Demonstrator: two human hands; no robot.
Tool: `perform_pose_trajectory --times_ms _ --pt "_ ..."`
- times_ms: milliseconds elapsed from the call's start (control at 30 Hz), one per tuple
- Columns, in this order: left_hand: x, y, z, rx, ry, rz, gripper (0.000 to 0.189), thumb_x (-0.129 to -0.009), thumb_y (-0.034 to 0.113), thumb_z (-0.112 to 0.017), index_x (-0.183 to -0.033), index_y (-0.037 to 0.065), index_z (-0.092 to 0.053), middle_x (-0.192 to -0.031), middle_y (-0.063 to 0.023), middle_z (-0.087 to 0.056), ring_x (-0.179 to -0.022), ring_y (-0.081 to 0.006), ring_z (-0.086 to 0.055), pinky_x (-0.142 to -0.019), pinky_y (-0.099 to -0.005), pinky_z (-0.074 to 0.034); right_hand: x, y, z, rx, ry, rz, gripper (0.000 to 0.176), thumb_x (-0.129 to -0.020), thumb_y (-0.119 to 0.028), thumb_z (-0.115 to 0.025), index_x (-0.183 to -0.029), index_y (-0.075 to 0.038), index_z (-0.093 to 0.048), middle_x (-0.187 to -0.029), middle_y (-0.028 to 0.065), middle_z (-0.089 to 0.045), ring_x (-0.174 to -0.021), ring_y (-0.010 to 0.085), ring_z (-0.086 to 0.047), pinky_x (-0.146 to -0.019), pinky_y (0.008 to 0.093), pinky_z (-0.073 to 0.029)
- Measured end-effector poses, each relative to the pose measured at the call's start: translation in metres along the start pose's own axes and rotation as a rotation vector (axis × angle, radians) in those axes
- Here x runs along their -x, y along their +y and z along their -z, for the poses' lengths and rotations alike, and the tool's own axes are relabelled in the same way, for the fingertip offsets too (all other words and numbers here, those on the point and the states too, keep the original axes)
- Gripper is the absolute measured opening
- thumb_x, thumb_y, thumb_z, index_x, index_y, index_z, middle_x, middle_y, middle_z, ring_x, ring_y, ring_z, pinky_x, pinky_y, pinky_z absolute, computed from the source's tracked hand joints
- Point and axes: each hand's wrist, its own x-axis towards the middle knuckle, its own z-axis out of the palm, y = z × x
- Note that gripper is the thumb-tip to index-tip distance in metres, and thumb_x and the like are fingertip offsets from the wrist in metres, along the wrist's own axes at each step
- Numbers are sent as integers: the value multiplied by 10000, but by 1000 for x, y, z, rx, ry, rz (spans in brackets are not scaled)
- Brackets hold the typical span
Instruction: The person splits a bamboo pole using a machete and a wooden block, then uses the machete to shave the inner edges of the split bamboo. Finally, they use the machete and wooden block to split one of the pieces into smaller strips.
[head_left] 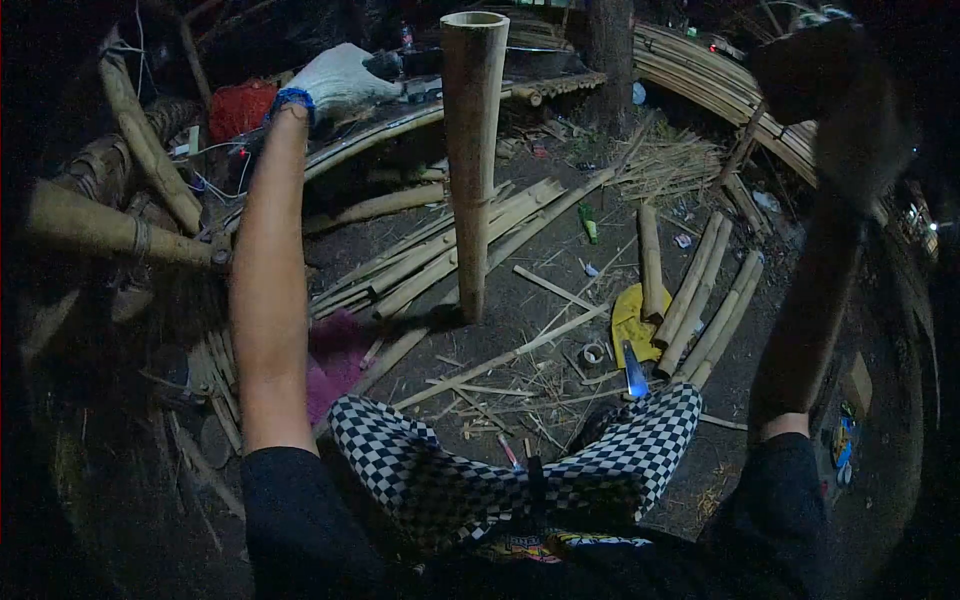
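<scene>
A hollow bamboo tube (470, 140) stands upright in front of me, its cut end at the top. To its left, my left hand (345, 75) is raised in a white glove with a blue cuff, apart from the tube. Its finger ends are lost against the dark background. My right hand (850, 110) is lifted at the far right, a dark gloved shape in deep shadow. Its fingers, and anything in them, cannot be made out. Split bamboo strips (430, 262) lie behind and left of the tube's foot.
Short bamboo pieces (692, 295) lie on the right beside a yellow cloth (628, 318), a blade (634, 370) and a tape roll (593, 353). A bamboo bench (375, 133) is at back left, with a red bag (240, 108). Long curved bamboo (700, 75) spans the back right.
</scene>
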Motion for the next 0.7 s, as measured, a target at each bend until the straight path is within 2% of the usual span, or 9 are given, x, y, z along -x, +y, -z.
perform_pose_trajectory --times_ms 100,200,267,333,400,467,500,567,700 --pt "4 29 23 63 -117 61 521 -735 542 -723 -893 46 -734 -779 -188 -692 -697 -270 -659 -712 -393 -522 73 10 -52 195 -206 -37 451 -915 -320 -611 -1219 -6 -499 -1006 99 -576 -826 163 -581 -721 308 -489" --pt "7 51 28 38 -247 112 495 -736 506 -724 -949 59 -733 -855 -206 -698 -780 -264 -682 -752 -391 -531 159 3 -90 39 -916 -378 435 -919 -343 -612 -1163 0 -502 -878 67 -595 -683 134 -594 -604 295 -511" --pt "21 65 31 -62 -163 41 413 -764 435 -716 -936 60 -719 -760 -119 -678 -647 -222 -613 -684 -372 -492 148 -29 -70 -159 -953 -654 467 -908 -344 -624 -1184 6 -486 -873 67 -594 -691 137 -599 -595 297 -515" --pt "20 52 2 -12 -163 37 427 -758 428 -717 -964 53 -712 -816 -154 -686 -732 -249 -641 -727 -379 -496 119 -43 -48 -480 -958 -1033 516 -873 -303 -660 -1231 13 -463 -886 84 -608 -733 160 -625 -630 293 -540" --pt "30 62 -20 124 -222 158 363 -768 327 -685 -984 36 -699 -895 -194 -692 -797 -315 -643 -787 -391 -494 89 -57 -27 -466 -877 -1086 511 -881 -258 -653 -1280 2 -468 -956 118 -633 -800 166 -646 -689 293 -557" --pt "17 3 -98 133 265 -51 380 -741 340 -612 -921 17 -698 -806 -214 -682 -750 -356 -645 -729 -396 -511 72 -50 -13 -128 -545 -539 528 -879 -271 -661 -1295 4 -487 -1026 148 -641 -840 182 -660 -691 286 -564" --pt "15 14 -83 138 274 -61 380 -741 340 -612 -921 17 -698 -806 -214 -682 -750 -356 -645 -729 -396 -511 56 -45 3 -4 -395 -384 521 -883 -270 -655 -1296 1 -489 -1049 148 -633 -877 188 -643 -722 299 -550" --pt "28 43 -42 182 -159 80 347 -731 288 -593 -899 -2 -681 -818 -240 -667 -759 -368 -644 -723 -404 -502 25 -30 34 44 -188 -201 506 -892 -268 -643 -1298 -6 -492 -1094 147 -617 -952 202 -611 -785 324 -523" --pt "25 52 -35 159 -209 130 342 -727 263 -587 -902 -18 -672 -853 -259 -658 -786 -384 -649 -725 -418 -494 7 -9 50 -49 -24 -73 478 -909 -264 -619 -1303 -20 -499 -1185 146 -585 -1101 229 -547 -911 374 -467"
